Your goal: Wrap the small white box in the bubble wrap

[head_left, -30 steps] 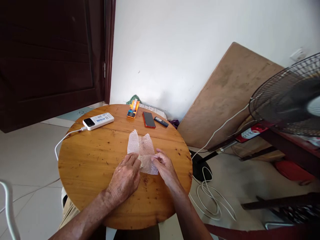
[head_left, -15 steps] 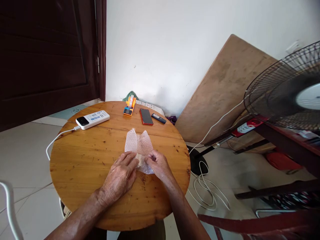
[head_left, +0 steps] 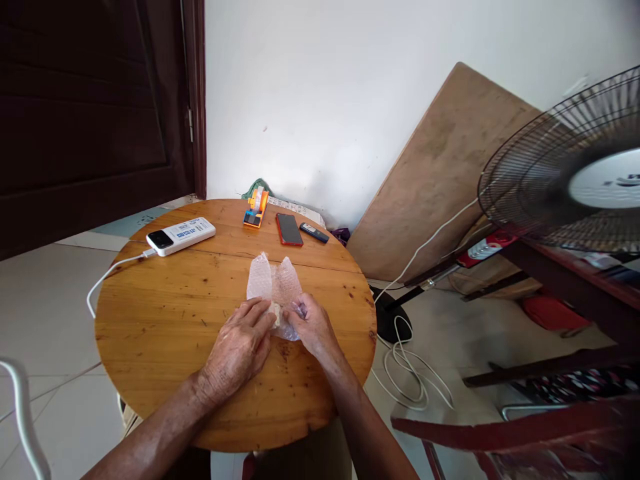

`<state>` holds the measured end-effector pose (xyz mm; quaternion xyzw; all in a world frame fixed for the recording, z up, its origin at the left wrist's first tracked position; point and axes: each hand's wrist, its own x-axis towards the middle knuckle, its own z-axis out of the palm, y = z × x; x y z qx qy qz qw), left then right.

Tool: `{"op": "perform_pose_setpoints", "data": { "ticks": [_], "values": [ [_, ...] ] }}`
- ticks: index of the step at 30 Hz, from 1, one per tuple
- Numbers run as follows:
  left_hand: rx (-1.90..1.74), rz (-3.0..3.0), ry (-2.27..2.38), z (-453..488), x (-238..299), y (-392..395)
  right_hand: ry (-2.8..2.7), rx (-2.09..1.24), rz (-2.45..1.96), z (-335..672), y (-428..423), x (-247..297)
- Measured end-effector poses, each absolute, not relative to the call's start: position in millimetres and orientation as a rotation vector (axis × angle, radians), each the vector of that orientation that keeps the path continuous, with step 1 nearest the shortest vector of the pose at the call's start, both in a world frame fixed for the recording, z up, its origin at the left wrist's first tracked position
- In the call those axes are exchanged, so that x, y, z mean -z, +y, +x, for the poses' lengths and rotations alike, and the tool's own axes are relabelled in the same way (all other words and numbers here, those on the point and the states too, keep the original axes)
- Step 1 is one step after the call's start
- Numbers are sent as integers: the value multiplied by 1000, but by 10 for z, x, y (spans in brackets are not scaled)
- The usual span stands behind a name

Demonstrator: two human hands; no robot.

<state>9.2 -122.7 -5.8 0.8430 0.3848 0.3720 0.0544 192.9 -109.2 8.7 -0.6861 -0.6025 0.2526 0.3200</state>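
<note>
A sheet of clear bubble wrap (head_left: 286,283) lies on the round wooden table (head_left: 165,333), its far end standing up in two flaps. On its near part is a small pale object (head_left: 277,313), mostly covered by my fingers; its kind cannot be made out. My left hand (head_left: 243,337) rests at the left side of the wrap, fingers closed together and pressing its edge beside the pale object. With bent fingers, my right hand (head_left: 314,327) pinches the wrap's right edge, the thumb reaching in toward the pale object.
Farther back on the table are a white power bank (head_left: 181,236) with a cable, an orange tape dispenser (head_left: 256,207), a red-edged phone (head_left: 289,229) and a small dark handheld device (head_left: 314,232). A standing fan (head_left: 565,167) is at the right, with cable loops (head_left: 407,373) on the floor.
The whole view has shifted slightly. My right thumb has moved a little left, closer to the pale object; my left hand stays nearly in place on the wrap.
</note>
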Motion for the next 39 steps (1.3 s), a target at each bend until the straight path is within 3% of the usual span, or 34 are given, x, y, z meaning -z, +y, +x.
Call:
{"op": "perform_pose_setpoints", "data": {
  "ticks": [12,25,39],
  "values": [
    [-1035,2617,1192,103,56,-1230,-1072,-1118,-1406,1764,-1082,-107],
    [-1072,2525,1087,90,-5,-1238,-1390,-933,-1467,1614,-1014,-318],
    [-1164,2359,978,25,-66,-1259,-1407,-1227,-1366,1734,-1199,-411]
  ]
}}
